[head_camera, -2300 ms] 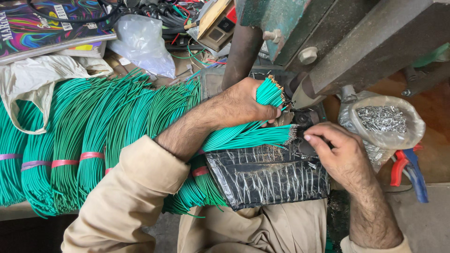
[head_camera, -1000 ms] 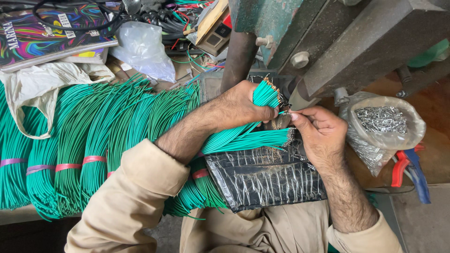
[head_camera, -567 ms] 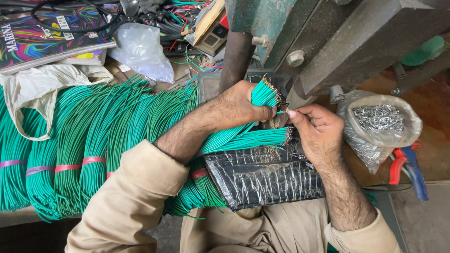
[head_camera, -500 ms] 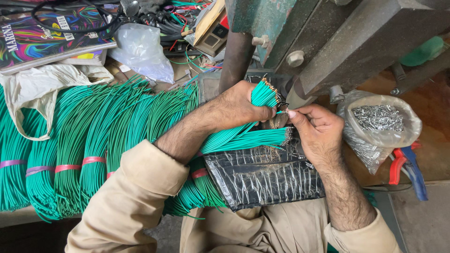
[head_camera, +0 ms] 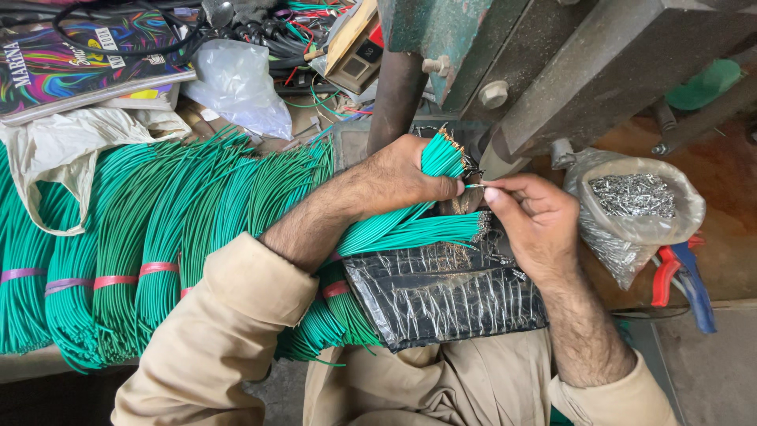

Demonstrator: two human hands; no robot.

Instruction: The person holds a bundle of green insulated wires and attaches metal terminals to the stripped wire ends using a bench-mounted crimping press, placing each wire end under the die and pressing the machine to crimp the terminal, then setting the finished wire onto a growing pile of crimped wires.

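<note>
R hand [head_camera: 536,225] fingertips [head_camera: 490,192] pinched narrow on one green wire [head_camera: 473,186], tip just at L thumb. L hand [head_camera: 402,175] fisted tight round bundle of green wires [head_camera: 441,154], metal-tipped ends up, close under green press machine [head_camera: 489,55]. 2nd wire bunch [head_camera: 418,230] lies across black plastic sheet [head_camera: 449,292] on lap, btwn both hands. Bag of small metal terminals [head_camera: 635,201] just right of R hand; red/blue pliers [head_camera: 686,272] beside it. Big heap of banded green wire loops [head_camera: 142,237] to the left, w/ colourful book [head_camera: 71,55] behind
</note>
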